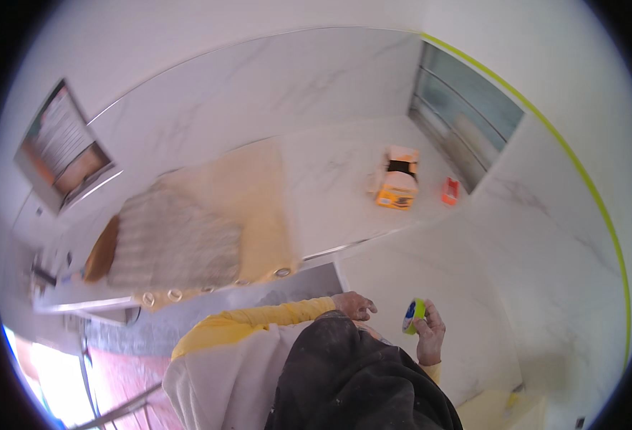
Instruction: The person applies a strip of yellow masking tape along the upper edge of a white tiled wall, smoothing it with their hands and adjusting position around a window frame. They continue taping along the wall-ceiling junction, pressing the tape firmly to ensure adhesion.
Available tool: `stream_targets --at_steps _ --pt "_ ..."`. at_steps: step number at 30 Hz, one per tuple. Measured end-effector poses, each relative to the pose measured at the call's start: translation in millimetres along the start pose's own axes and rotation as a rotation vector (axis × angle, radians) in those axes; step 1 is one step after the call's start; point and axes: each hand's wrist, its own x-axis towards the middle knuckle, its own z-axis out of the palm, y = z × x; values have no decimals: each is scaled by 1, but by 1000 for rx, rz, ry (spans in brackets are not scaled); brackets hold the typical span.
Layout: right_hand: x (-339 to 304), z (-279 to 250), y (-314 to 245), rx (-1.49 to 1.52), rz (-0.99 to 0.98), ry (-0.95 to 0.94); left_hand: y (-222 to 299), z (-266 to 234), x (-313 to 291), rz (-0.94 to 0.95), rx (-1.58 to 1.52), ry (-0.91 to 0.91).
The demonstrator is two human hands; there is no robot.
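Head view: the person's right hand (432,335) grips a roll of yellow-green tape (417,312) by its right edge. The ring stands tilted on edge, long axis roughly upright in view, flat face turned leftward. The left hand (354,306), empty, fingers loosely curled, hangs apart, left of the roll. A matching tape strip (578,163) curves far right.

I look steeply down from head height through one wide fisheye, the left hand (355,306) and right hand (431,337) near below, marble-patterned wall (280,82) beyond.
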Motion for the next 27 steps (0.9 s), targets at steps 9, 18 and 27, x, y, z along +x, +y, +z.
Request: stream_targets --at_steps 9,18,27 --pt "7 116 -7 -192 26 -350 25 -6 -88 -127 -419 299" --pt "18 194 38 -606 -94 -472 -29 -61 -114 3 -1204 322" --pt "56 268 101 -789 160 -311 -119 -183 -210 35 -703 791"
